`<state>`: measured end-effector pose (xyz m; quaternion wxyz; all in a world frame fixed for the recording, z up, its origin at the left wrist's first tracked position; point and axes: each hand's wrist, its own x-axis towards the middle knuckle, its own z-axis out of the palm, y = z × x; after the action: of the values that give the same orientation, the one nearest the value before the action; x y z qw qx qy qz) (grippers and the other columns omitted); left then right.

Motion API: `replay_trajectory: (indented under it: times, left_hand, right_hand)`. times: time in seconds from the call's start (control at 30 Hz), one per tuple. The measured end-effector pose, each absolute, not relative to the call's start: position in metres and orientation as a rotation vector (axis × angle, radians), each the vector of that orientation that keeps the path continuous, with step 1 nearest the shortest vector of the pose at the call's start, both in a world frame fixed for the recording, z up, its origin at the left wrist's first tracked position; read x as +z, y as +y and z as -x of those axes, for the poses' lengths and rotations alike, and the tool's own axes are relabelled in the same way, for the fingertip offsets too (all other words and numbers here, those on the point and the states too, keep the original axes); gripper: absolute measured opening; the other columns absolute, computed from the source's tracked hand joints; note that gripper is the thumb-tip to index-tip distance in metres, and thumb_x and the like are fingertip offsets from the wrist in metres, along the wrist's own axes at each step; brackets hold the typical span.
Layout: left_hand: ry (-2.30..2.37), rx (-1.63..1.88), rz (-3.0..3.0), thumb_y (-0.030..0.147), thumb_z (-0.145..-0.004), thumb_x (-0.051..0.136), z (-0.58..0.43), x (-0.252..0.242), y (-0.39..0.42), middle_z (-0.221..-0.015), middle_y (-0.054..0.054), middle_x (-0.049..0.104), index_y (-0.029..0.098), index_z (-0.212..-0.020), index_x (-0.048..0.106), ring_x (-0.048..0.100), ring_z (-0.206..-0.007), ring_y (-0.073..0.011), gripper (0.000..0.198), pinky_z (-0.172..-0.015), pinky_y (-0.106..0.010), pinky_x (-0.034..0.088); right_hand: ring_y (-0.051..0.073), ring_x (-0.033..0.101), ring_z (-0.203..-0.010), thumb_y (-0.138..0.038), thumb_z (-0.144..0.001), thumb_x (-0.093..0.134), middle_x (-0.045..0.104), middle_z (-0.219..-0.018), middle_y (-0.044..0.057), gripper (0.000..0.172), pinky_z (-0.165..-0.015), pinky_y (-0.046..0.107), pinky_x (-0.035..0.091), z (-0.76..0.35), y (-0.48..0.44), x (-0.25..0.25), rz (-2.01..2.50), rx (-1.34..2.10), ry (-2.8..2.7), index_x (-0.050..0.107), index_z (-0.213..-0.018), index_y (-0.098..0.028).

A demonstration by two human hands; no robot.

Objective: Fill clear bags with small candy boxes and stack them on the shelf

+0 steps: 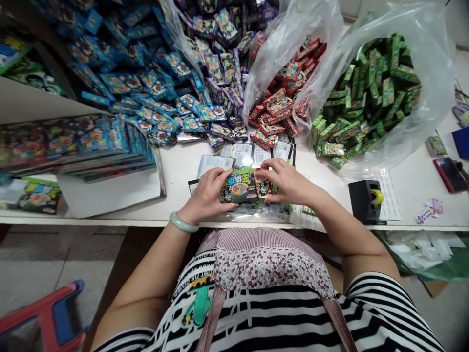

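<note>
My left hand (206, 194) grips the left end of a dark printed card pack (239, 186) at the near edge of the white table (176, 171). My right hand (287, 183) is curled over small red and green boxes (263, 188) just right of that pack, fingers pressed on them. Both hands rest over a clear plastic sleeve (252, 210). Flat white-backed cards (242, 154) lie just beyond my fingers. A pale green bangle (182, 224) sits on my left wrist.
Heaps of small boxes fill the back: blue (146, 83), purple (220, 58), red (286, 98) in a clear bag, green (370, 93) in another bag. A stack of printed sheets (73, 142) lies left. A black tape dispenser (366, 200) and a red phone (450, 174) are right.
</note>
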<state>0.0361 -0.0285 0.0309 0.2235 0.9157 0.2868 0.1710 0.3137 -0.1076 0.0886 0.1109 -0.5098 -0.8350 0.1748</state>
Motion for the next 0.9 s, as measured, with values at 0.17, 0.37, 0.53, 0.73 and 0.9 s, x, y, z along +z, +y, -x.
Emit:
replay_trajectory:
  times: [0.17,0.37,0.53,0.73,0.9]
  left_hand:
    - [0.799,0.487,-2.5,0.051,-0.071,0.079,-0.034,0.024,-0.033,-0.128,-0.015,0.048,0.019,-0.148,0.037,0.05,-0.123,-0.0342,0.094,-0.109,-0.052,0.044]
    - [0.83,0.58,-2.453,0.05,-0.072,0.079,-0.029,0.027,-0.033,-0.13,-0.015,0.049,0.02,-0.147,0.037,0.051,-0.124,-0.0339,0.092,-0.108,-0.051,0.046]
    - [0.893,0.655,-2.411,0.053,-0.07,0.08,-0.015,0.029,-0.028,-0.127,-0.013,0.049,0.022,-0.147,0.038,0.052,-0.122,-0.0334,0.092,-0.108,-0.053,0.046]
    - [0.955,0.753,-2.498,0.054,-0.072,0.079,0.001,0.038,-0.027,-0.127,-0.014,0.048,0.021,-0.148,0.035,0.052,-0.121,-0.0328,0.094,-0.106,-0.051,0.048]
    - [1.075,0.736,-2.473,0.052,-0.073,0.078,0.01,0.039,-0.031,-0.127,-0.014,0.048,0.022,-0.149,0.033,0.052,-0.121,-0.0336,0.093,-0.108,-0.053,0.047]
  right_hand:
    - [0.033,0.043,-0.138,-0.043,-0.078,0.078,0.045,-0.147,0.016,0.082,-0.112,0.051,0.042,-0.302,-0.105,0.07,1.464,0.613,-2.272,0.037,-0.146,-0.024]
    - [0.031,0.045,-0.138,-0.04,-0.094,0.059,0.061,-0.136,0.011,0.05,-0.12,0.059,0.027,-0.279,-0.11,0.076,1.518,0.619,-2.153,0.047,-0.141,-0.029]
    - [0.024,0.063,-0.116,-0.033,-0.1,0.045,0.07,-0.123,0.007,0.038,-0.111,0.048,0.04,-0.28,-0.067,0.069,1.587,0.605,-1.945,0.055,-0.136,-0.027]
    - [0.031,0.05,-0.13,-0.016,-0.091,0.05,0.06,-0.142,0.013,0.046,-0.106,0.045,0.039,-0.255,0.045,0.033,1.868,0.331,-2.188,0.055,-0.137,-0.015]
    - [0.031,0.053,-0.122,-0.013,-0.092,0.041,0.064,-0.134,0.016,0.044,-0.102,0.045,0.039,-0.243,0.075,0.026,1.928,0.246,-2.188,0.056,-0.133,-0.012]
